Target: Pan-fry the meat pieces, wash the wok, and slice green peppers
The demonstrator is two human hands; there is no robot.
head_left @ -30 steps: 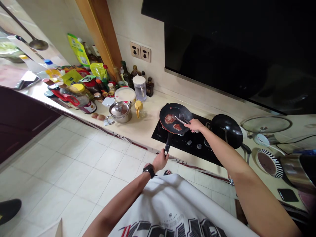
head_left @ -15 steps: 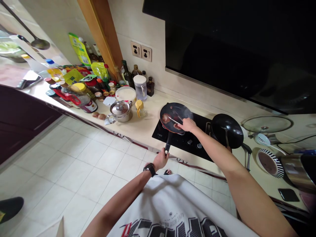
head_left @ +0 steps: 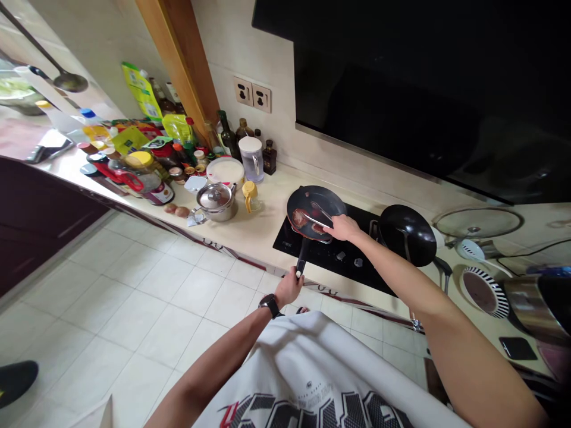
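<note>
1. left hand [head_left: 289, 288]: on black pan handle [head_left: 302, 257], fingers [head_left: 286, 283] clamped round it, black wristwatch [head_left: 269, 305] on that wrist
2. right hand [head_left: 344, 227]: on steel tongs [head_left: 314, 219], fingers together round the tong arms, tips down inside the pan, at the meat
3. frying pan [head_left: 314, 199]: dark nonstick, over left side of black glass hob [head_left: 343, 261], handle out toward the counter edge, contact with hob unclear
4. meat slices [head_left: 300, 219]: two in the pan, seared brown and red, one at left side of pan, second [head_left: 318, 228] right by the tong tips, partly hidden
5. black wok [head_left: 407, 235]: on right side of hob, just beside frying pan, utensil handle resting inside
6. beige counter [head_left: 272, 202], left of hob: lidded steel pot [head_left: 216, 201], small glass jug with yellow lid [head_left: 250, 197], lidded plastic jug [head_left: 251, 158], crowd of sauce bottles [head_left: 227, 135] along the wall
7. right of hob: glass lid [head_left: 477, 223], striped plate [head_left: 484, 291], black phone [head_left: 517, 348]
</note>
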